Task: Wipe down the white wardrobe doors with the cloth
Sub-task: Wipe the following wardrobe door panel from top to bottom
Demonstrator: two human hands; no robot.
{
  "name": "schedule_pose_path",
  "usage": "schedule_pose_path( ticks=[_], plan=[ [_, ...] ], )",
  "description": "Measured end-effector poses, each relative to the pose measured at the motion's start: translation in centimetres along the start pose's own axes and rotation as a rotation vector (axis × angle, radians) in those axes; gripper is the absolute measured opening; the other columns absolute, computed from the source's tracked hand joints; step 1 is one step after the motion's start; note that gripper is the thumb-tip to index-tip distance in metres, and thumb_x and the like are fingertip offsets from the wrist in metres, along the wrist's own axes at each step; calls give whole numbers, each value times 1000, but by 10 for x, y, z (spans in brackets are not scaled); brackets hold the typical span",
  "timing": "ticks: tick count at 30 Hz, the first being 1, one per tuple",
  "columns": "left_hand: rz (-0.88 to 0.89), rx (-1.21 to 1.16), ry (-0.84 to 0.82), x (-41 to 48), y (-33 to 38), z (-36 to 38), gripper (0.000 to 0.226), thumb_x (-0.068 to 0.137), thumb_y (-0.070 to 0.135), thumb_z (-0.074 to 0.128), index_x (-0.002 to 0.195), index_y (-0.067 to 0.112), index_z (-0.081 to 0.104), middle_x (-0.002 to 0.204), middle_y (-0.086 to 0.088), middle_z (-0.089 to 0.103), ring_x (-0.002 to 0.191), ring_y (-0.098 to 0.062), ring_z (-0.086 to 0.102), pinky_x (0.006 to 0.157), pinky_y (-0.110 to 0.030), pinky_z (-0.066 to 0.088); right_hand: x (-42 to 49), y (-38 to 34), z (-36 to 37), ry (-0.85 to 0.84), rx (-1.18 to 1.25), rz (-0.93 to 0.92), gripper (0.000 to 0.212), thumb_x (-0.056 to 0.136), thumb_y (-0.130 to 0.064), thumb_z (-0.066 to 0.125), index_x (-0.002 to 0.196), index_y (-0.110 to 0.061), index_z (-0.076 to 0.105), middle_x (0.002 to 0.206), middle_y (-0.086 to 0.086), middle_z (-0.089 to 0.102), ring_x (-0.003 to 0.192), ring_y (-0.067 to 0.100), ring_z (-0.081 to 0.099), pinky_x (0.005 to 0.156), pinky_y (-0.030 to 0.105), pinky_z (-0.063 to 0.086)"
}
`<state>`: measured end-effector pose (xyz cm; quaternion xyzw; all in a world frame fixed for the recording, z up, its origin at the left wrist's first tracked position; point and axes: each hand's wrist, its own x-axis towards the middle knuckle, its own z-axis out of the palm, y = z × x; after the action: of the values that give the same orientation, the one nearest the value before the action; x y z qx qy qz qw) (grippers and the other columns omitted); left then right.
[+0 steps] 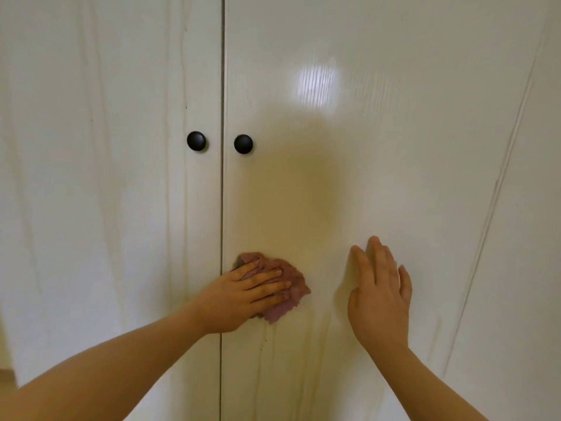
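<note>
At 6 o'clock, a cloth is pressed to the door.
Left grip laid flat on it; right grip spread, empty.

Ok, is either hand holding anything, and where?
Nothing is gripped. The left hand presses the cloth flat on the right door, fingers across its middle; the right hand is empty.

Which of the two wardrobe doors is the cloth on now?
The right door, just beside the centre gap, below its black knob; the left hand presses the cloth there.
</note>
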<state>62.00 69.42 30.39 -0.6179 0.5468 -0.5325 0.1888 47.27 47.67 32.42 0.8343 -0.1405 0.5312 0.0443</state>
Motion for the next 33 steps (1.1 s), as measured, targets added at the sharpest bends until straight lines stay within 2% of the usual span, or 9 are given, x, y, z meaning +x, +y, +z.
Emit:
schedule_pose_path(
  ticks=[3,10,14,21,24,26,29,31,33],
  plan=[
    [-84,-23,18,10,7,-4,48,87,22,41,135,20,40,143,1,42,133,-23,34,116,-44,13,1,-12,3,18,4,-8,61,70,-8,24,129,-13,42,139,15,45,128,26,30,104,41,15],
    [-211,-70,8,3,17,-5,51,83,19,43,134,24,41,146,0,34,133,-26,34,113,-46,18,-8,-24,9,-27,-18,-1,58,71,-8,23,125,-14,43,136,17,48,127,26,31,103,42,16],
    [-169,-34,2,-31,5,-5,49,84,19,41,133,24,43,141,-1,48,129,-25,38,114,-43,14,-15,-15,5,-65,-44,5,58,70,-11,23,124,-15,44,136,12,49,126,24,31,104,40,15],
    [-168,-108,-23,50,36,-2,52,84,26,45,136,23,45,145,-1,44,136,-23,32,116,-44,11,-9,-10,1,-39,-30,-8,52,74,-9,25,122,-16,45,134,12,52,125,23,33,103,39,18],
    [-153,-96,-40,18,23,3,58,88,30,43,144,22,31,151,-1,29,141,-24,24,115,-45,12,-11,-9,2,-35,-55,-6,55,72,-10,24,124,-16,44,136,12,50,125,26,38,105,43,26],
    [-169,-76,3,-22,14,9,59,96,27,35,152,22,15,159,-1,10,146,-24,8,115,-44,11,-14,-11,3,-40,-66,-11,56,71,-8,27,123,-14,46,135,14,49,125,32,45,101,48,35],
    [-167,-68,24,-53,4,9,58,98,22,28,152,22,8,159,0,-4,147,-22,-2,116,-45,9,-15,-17,4,-36,-38,15,57,65,-3,43,122,-9,50,134,21,49,122,42,48,96,54,36],
    [-171,-68,26,-39,-1,3,55,96,24,30,150,24,19,160,0,0,147,-23,1,117,-44,7,-18,-22,6,-51,-24,37,60,63,-4,47,123,-10,48,135,23,47,122,43,46,95,54,38],
    [-210,-43,42,-6,-8,-7,52,91,31,36,143,24,31,156,-1,20,143,-25,18,116,-44,8,-18,-23,6,-55,-17,40,61,63,-5,48,124,-12,45,135,22,47,123,42,45,94,54,40]
  ],
)
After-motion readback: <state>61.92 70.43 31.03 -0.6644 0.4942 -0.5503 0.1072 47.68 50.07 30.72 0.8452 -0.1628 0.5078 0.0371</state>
